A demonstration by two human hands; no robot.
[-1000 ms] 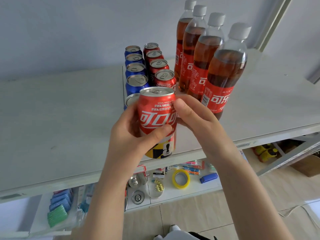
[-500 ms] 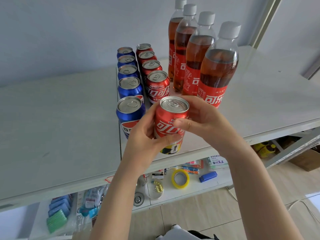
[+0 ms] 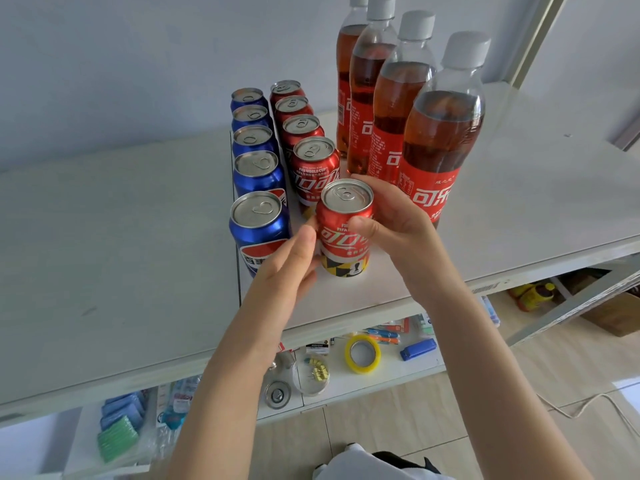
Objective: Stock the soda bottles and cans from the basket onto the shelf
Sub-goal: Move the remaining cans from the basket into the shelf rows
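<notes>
The can (image 3: 343, 216) stands at the near end of the red row (image 3: 313, 168) on the shelf (image 3: 519, 202), close to its front edge. The right grip (image 3: 398, 233) wraps its right side, thumb across the label, while the left grip (image 3: 291, 268) seems to hold the left side only loosely, fingers mostly hidden. A careless release or a knuckle drawn back could tip the can off the edge, or knock the blue can (image 3: 259, 230) or the near bottle (image 3: 440, 150).
</notes>
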